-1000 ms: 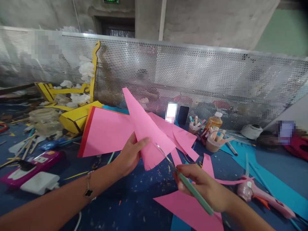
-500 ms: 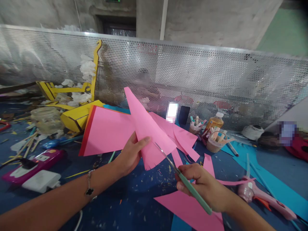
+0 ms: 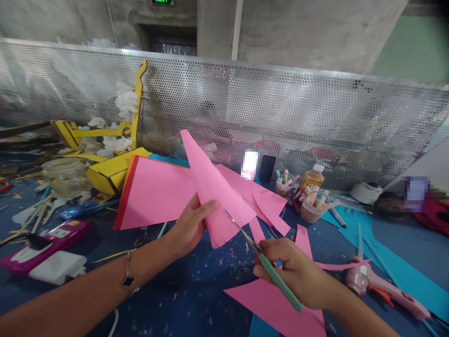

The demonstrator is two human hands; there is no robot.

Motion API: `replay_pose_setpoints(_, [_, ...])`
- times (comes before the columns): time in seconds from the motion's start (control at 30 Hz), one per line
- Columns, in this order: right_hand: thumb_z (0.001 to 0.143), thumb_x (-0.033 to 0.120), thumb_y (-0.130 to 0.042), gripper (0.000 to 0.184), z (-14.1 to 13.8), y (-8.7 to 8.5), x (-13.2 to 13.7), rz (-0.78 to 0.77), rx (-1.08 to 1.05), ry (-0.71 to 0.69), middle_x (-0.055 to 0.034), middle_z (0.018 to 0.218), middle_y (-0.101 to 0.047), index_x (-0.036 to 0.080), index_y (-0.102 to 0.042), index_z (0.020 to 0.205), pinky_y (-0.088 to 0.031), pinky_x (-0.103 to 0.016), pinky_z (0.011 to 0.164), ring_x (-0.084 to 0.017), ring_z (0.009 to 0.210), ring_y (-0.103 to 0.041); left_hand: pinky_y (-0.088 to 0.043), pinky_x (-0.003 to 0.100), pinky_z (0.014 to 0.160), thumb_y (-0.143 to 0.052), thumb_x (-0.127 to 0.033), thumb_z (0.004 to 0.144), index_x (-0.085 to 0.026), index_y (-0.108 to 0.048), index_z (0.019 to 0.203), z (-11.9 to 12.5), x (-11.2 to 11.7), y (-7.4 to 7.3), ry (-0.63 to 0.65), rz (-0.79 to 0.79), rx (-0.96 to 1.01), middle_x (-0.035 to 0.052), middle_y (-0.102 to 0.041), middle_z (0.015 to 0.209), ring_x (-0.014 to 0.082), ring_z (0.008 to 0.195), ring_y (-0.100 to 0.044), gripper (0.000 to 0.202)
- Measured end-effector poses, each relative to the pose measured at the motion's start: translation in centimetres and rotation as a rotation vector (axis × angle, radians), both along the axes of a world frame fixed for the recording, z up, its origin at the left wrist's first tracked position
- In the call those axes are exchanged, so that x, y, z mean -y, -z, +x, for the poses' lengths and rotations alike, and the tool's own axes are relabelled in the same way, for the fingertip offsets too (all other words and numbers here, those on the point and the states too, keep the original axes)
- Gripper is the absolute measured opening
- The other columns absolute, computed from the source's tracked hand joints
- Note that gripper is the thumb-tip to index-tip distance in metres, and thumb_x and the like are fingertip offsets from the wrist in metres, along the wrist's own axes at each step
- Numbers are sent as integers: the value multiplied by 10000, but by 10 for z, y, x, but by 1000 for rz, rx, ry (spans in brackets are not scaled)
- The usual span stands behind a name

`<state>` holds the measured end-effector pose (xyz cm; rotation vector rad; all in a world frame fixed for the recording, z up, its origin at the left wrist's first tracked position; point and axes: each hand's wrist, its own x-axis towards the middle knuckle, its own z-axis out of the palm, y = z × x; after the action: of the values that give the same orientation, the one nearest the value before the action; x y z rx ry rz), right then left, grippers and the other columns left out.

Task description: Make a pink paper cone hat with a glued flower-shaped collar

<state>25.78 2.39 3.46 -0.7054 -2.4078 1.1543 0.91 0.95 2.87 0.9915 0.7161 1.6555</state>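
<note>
**A:** Pink paper first, where?
**B:** Long tapered pink paper sheet (image 3: 213, 196), fringed along the lower edge, held up above the middle of the blue-painted desk (image 3: 196, 304).
**A:** Left hand (image 3: 189, 227)?
**B:** Gripping that sheet low on its left side, fingers and thumb closed on the paper. Chain bracelet with black clover charm (image 3: 128, 281) at the wrist.
**A:** Right hand (image 3: 291, 267)?
**B:** Closed around green-handled steel scissors (image 3: 280, 283). Blade tips just beside the sheet's edge; contact, can't tell.
**A:** Around them?
**B:** Wide flat pink card (image 3: 154, 192) behind the sheet, pink triangular offcut (image 3: 266, 304) under the right hand, pink glue gun (image 3: 372, 285) near the right edge, yellow cardboard piece (image 3: 108, 173) toward the far left corner, perforated metal panel (image 3: 298, 103) along the far edge.
</note>
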Motion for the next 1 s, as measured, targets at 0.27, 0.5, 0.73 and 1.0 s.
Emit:
replay_pose_setpoints(0.27, [970, 312, -650, 411, 2, 13, -9, 328, 144, 106, -9, 769, -535, 187, -524, 600, -360, -284, 607, -124, 648, -497, -566, 388, 896, -810, -363, 843, -203, -640, 1213, -5, -8, 10, 14, 12, -2, 76, -711, 1116, 254, 1062, -658, 437])
replay_pose_setpoints(0.5, [936, 274, -692, 284, 1, 10, -8, 541, 190, 117, -52, 841, -577, 186, -638, 672, -425, -318, 693, -188, 786, -570, -554, 405, 941, -819, -343, 828, -190, -667, 1213, -1, -2, 4, -40, -5, 1, 83, -748, 1128, 300, 1160, -653, 441])
replay_pose_setpoints(0.73, [776, 364, -854, 357, -1, -2, -2, 601, 306, 189, -4, 835, -574, 190, -588, 614, -351, -476, 987, -201, 843, -567, -535, 390, 975, -817, -286, 811, -175, -688, 1090, -3, -7, 5, -109, -6, 110, 58, -759, 1062, 272, 1134, -663, 327])
replay_pose_setpoints(1.0, [839, 414, -809, 320, 3, -1, -5, 586, 309, 227, -21, 909, -618, 197, -632, 683, -301, -496, 1025, -216, 901, -601, -565, 386, 919, -831, -284, 766, -163, -678, 983, -1, -3, -1, -94, -97, 163, 64, -778, 1018, 281, 1069, -704, 291])
